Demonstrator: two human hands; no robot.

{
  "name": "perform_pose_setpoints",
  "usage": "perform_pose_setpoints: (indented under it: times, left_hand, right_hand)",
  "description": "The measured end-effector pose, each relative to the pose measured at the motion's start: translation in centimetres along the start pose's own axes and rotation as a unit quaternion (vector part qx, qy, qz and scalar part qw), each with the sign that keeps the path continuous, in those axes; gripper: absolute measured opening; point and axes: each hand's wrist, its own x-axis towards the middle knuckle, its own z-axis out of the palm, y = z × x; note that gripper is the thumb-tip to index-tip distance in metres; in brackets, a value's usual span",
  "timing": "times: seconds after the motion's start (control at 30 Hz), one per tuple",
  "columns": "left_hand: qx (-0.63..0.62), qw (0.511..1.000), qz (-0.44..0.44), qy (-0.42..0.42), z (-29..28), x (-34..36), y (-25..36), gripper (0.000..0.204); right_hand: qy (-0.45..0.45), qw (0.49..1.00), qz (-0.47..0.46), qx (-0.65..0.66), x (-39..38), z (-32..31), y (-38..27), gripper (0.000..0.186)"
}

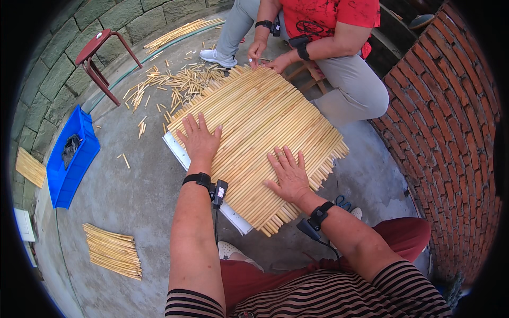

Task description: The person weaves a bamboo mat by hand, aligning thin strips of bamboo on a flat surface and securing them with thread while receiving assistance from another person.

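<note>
Yellow sticks (257,124); left fingers (203,123), right fingers (282,159) spread on top.

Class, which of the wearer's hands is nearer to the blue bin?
Left. The left hand rests on the row of sticks, right of the blue bin; the right hand rests farther right on the same sticks.

We are working in walled yard, makeshift workshop. Concrete floor (122,196) is running beneath stick mat (249,122); red brick wall (440,132) is rising right of mat, stone-block wall (69,63) beyond mat's far left. Short stick pieces (191,85) are littering ground beside mat; stool (98,45) and blue bin (78,169) are standing left of mat.
</note>
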Motion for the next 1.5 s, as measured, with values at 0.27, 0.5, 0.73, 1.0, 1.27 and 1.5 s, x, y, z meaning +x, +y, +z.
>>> perform_pose_setpoints:
  times: [0.27, 0.5, 0.73, 1.0, 1.27, 1.5]
  left_hand:
    - [0.003, 1.000, 0.000, 0.005, 0.14, 0.05, 0.01, 0.085]
    - [0.005, 1.000, 0.001, 0.006, 0.21, 0.09, -0.03, 0.086]
    - [0.005, 1.000, 0.002, 0.007, 0.14, 0.03, -0.06, 0.085]
    - [0.002, 1.000, 0.002, 0.005, 0.04, 0.00, -0.02, 0.085]
    - [-0.001, 1.000, 0.004, 0.011, 0.20, 0.03, -0.08, 0.085]
    - [0.001, 1.000, 0.007, 0.017, 0.36, 0.02, -0.15, 0.085]
  right_hand:
    - [0.004, 1.000, -0.001, -0.002, -0.02, 0.03, 0.03, 0.086]
    - [0.005, 1.000, -0.001, 0.001, -0.05, 0.09, 0.02, 0.087]
    - [-0.024, 1.000, 0.009, -0.004, 0.03, -0.42, -0.14, 0.087]
    - [-0.005, 1.000, 0.003, -0.005, 0.06, -0.55, -0.28, 0.087]
    - [-0.033, 0.999, 0.014, -0.001, 0.01, -0.66, -0.21, 0.087]
    - [0.010, 1.000, -0.004, 0.000, -0.09, -0.10, -0.04, 0.087]
